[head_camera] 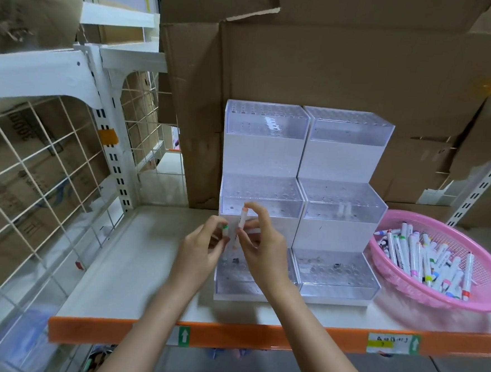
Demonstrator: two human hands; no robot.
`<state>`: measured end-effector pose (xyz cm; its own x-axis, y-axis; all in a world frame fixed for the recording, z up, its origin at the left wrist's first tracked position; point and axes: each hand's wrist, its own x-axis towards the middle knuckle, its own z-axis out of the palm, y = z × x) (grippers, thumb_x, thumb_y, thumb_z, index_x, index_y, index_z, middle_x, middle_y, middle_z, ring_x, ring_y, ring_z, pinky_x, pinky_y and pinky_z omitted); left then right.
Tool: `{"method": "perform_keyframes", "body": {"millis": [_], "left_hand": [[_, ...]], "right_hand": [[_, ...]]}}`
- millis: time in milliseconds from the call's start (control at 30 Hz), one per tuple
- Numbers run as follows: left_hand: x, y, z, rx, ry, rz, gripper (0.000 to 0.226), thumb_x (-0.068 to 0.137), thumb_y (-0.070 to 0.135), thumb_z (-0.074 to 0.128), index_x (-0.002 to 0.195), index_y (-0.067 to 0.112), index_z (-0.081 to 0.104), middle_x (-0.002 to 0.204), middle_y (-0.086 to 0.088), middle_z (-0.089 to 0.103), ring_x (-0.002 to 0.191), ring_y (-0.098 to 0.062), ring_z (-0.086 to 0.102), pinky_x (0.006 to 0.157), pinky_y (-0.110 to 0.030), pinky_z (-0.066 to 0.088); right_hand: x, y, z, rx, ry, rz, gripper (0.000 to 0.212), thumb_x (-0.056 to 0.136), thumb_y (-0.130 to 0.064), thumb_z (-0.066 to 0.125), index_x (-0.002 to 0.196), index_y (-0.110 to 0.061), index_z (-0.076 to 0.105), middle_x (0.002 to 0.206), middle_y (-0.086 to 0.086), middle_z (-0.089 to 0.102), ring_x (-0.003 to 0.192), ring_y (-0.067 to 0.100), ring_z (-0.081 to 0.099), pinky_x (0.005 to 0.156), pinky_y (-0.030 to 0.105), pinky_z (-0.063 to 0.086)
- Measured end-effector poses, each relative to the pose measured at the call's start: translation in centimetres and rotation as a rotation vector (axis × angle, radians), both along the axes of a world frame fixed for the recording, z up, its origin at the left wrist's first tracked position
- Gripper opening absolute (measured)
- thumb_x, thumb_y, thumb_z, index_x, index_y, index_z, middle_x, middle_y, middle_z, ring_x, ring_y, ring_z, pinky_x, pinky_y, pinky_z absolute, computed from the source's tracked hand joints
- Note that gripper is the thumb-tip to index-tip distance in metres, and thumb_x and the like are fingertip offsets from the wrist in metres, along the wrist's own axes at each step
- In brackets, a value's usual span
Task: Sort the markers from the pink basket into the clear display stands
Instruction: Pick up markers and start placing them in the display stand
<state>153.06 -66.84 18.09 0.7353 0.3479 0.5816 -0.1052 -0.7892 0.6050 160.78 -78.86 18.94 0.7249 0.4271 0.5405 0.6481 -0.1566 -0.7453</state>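
Left hand: we see the left hand [202, 246] above the shelf's front half, its grip pinched narrow on a green-capped marker [225, 231] held in front of the left stand.
Right hand: the right hand [263, 245] is just beside the left. Its grip is closed on an orange-capped marker [242, 217] held nearly upright. It may hold more white barrels, but we cannot tell how many.
Left stand: the left stand [263, 158] is clear and has three stepped tiers. Its lowest tier lies under both hands, near the shelf's front edge.
Right stand: the right stand [344, 163] touches the left stand along its side. Two white markers [343, 211] stand upright in its middle tier.
Pink basket: the pink basket [410, 217] sits at the shelf's right end, just beside the right stand. Its near rim is close to the front edge.
Markers: a loose heap of markers [425, 262] lies inside the basket.
Shelf edges: the shelf [146, 251] ends in front at an orange front edge [257, 334] carrying a label [391, 342]. A wire grid [50, 172] closes its left side, and cardboard boxes [333, 70] wall off the back, right behind the stands.
Open room: a broad stretch of shelf surface shows between the wire grid and the left stand. In front of the stands only a narrow strip of shelf reaches the front edge.
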Motion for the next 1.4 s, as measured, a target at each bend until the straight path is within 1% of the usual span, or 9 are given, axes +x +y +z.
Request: {"method": "perform_keyframes", "body": {"millis": [33,167,267,400,567,900,1067,1200,1400], "left_hand": [[0.0,0.1,0.0,0.013,-0.002,-0.002,0.035,0.083,0.003,0.067,0.099,0.027,0.049,0.083,0.004,0.065,0.077,-0.004,0.058,0.065,-0.007,0.044],[0.2,0.1,0.0,0.074,0.009,0.037,0.022,0.084,0.006,0.068,0.098,0.02,0.057,0.089,0.006,0.065,0.075,-0.008,0.061,0.065,-0.029,0.052],[0.3,0.2,0.2,0.077,0.007,0.053,0.016,0.083,0.007,0.068,0.095,0.015,0.061,0.089,0.005,0.064,0.076,-0.012,0.062,0.064,-0.035,0.053],[0.1,0.4,0.4,0.042,-0.011,0.038,0.013,0.083,0.006,0.067,0.092,0.015,0.062,0.087,0.006,0.063,0.076,-0.01,0.061,0.066,-0.036,0.054],[-0.1,0.4,0.9,0.031,-0.003,0.035,0.025,0.082,0.005,0.068,0.099,0.02,0.06,0.09,0.01,0.062,0.077,-0.004,0.06,0.067,-0.031,0.053],[-0.4,1.1,1.6,0.114,0.024,0.041,0.023,0.082,0.005,0.067,0.099,0.02,0.067,0.09,0.008,0.061,0.078,-0.011,0.06,0.063,-0.038,0.055],[-1.1,1.0,1.3,0.105,0.065,0.041,0.032,0.082,0.006,0.067,0.109,0.022,0.064,0.1,0.009,0.062,0.088,-0.008,0.06,0.07,-0.033,0.056],[-1.5,1.2,0.8,0.141,0.109,0.032,0.038,0.082,0.011,0.068,0.116,0.026,0.058,0.107,0.011,0.059,0.097,-0.007,0.058,0.074,-0.031,0.055],[-2.0,0.9,0.3,0.258,0.192,0.067,0.055,0.079,0.024,0.072,0.129,0.025,0.049,0.121,0.007,0.053,0.106,-0.014,0.057,0.07,-0.027,0.052]], "right_hand": [[0.0,0.0,-0.1,-0.006,0.004,-0.003,0.052,0.089,-0.01,0.065,0.117,-0.047,0.041,0.083,-0.01,0.065,0.072,0.007,0.067,0.069,0.036,0.057],[0.0,-0.1,0.0,-0.04,-0.013,0.0,0.047,0.091,-0.013,0.064,0.117,-0.045,0.042,0.082,-0.01,0.066,0.073,0.007,0.066,0.069,0.037,0.057],[-0.1,-0.1,0.1,-0.077,-0.032,-0.01,0.044,0.091,-0.016,0.063,0.117,-0.044,0.04,0.083,-0.008,0.067,0.074,0.009,0.066,0.069,0.034,0.057],[-0.2,0.0,0.3,-0.147,-0.061,-0.054,0.041,0.093,-0.022,0.062,0.117,-0.045,0.037,0.086,-0.007,0.068,0.075,0.009,0.066,0.067,0.034,0.056],[-0.4,0.2,0.5,-0.211,-0.115,-0.094,0.039,0.093,-0.029,0.06,0.117,-0.046,0.035,0.085,-0.012,0.067,0.073,0.008,0.064,0.063,0.03,0.053],[-0.4,0.6,0.8,-0.216,-0.179,-0.088,0.035,0.093,-0.029,0.06,0.115,-0.043,0.037,0.079,-0.011,0.067,0.068,0.007,0.062,0.057,0.028,0.048],[-0.2,0.6,0.9,-0.226,-0.196,-0.09,0.036,0.092,-0.024,0.063,0.111,-0.041,0.038,0.079,-0.01,0.067,0.067,0.011,0.063,0.058,0.034,0.052],[0.1,0.3,1.1,-0.246,-0.181,-0.102,0.032,0.092,-0.028,0.061,0.108,-0.04,0.036,0.08,-0.011,0.067,0.068,0.013,0.063,0.057,0.035,0.052],[0.1,0.1,1.6,-0.274,-0.181,-0.051,0.032,0.093,-0.027,0.06,0.108,-0.038,0.034,0.081,-0.007,0.067,0.07,0.015,0.063,0.06,0.036,0.053]]}}
